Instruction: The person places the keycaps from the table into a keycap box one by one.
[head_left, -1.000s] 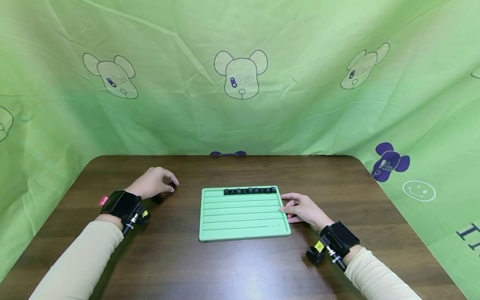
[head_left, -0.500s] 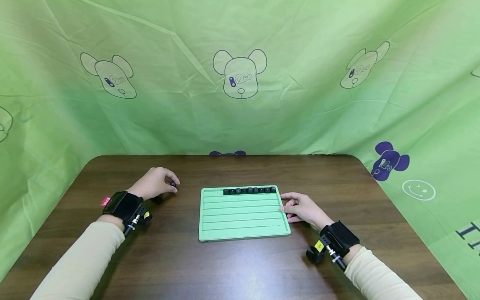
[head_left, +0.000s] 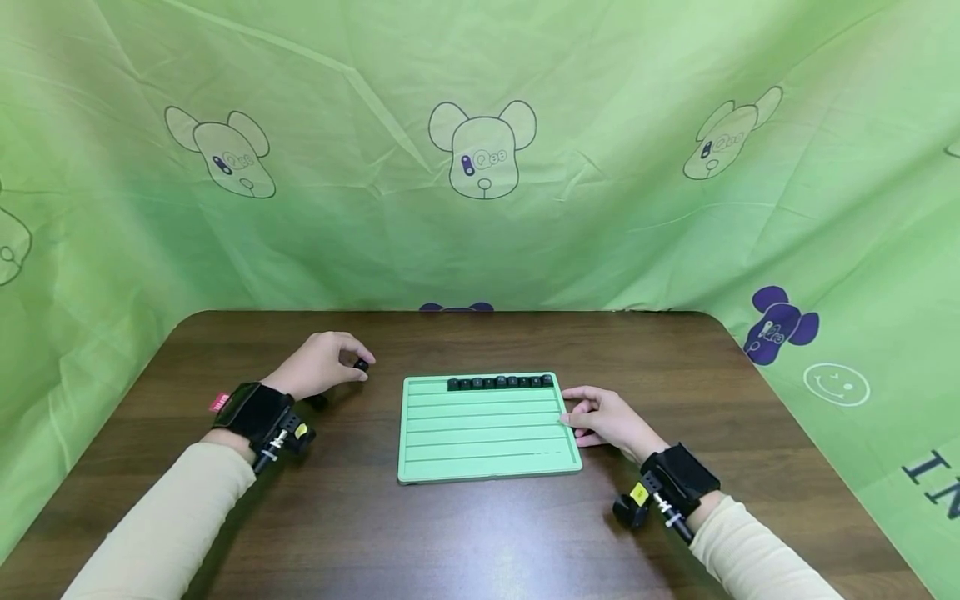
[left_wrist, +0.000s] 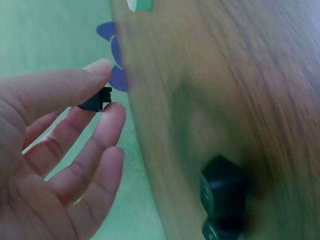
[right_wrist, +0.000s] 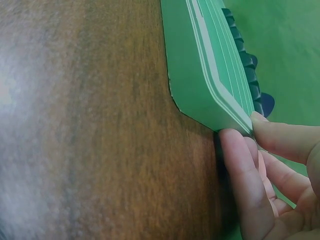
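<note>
In the head view, my left hand [head_left: 321, 367] is raised over the left part of the table and pinches a small black keycap [head_left: 362, 365] between thumb and fingers. The left wrist view shows that keycap [left_wrist: 94, 102] side-on, its notched underside facing outward. A light green ridged tray [head_left: 487, 435] lies mid-table, with a row of several black keycaps [head_left: 499, 382] along its far groove, toward the right. My right hand [head_left: 611, 421] grips the tray's right edge; the right wrist view shows the thumb on top and fingers against the side of the tray [right_wrist: 195, 95].
Loose black keycaps [left_wrist: 222, 190] sit on the table below my left hand, partly hidden by it in the head view. Brown wood grain covers the table [head_left: 480, 542]. A green printed curtain [head_left: 480, 242] hangs behind and around it.
My left hand has moved a little to the right, toward the tray, with the keycap in its fingers. The right hand and the tray have stayed in place.
</note>
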